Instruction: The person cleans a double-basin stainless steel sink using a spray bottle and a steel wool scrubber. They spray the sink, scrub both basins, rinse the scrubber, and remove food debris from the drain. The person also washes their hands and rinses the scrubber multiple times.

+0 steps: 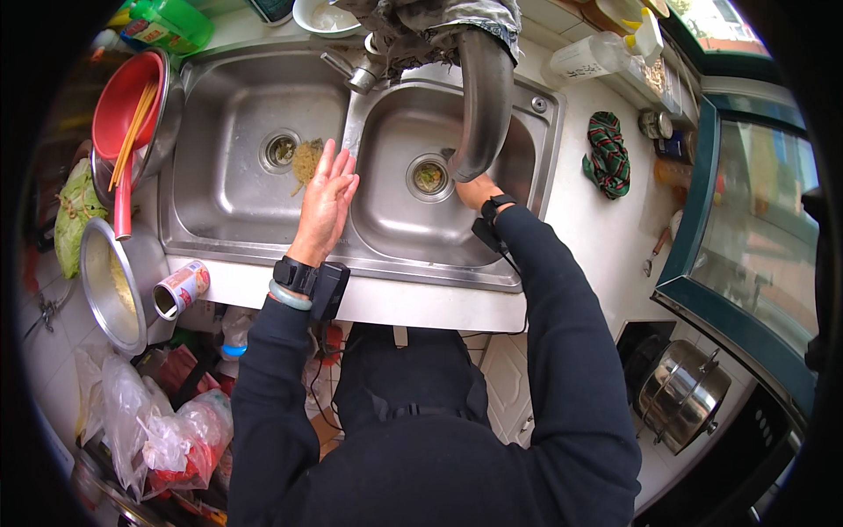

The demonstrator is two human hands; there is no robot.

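Observation:
My left hand (327,201) is raised over the divider of the stainless steel double sink (257,248), fingers extended and holding nothing. Just beyond its fingertips, a tan, fibrous scrubber (305,163) lies beside the left drain (280,150). My right hand (479,191) reaches into the right basin (402,227); a curved metal faucet spout (484,112) hides its fingers, so what they hold cannot be seen. Beside that hand, the right drain strainer (429,178) contains green and orange food scraps. Grey cloth (448,20) wraps the top of the spout.
A red ladle (125,105) with wooden chopsticks rests in a metal bowl at left, above a metal pot (118,290) and a tipped can (181,290). At right are a folded striped cloth (606,155), a spray bottle (593,58) and an open window frame (691,197).

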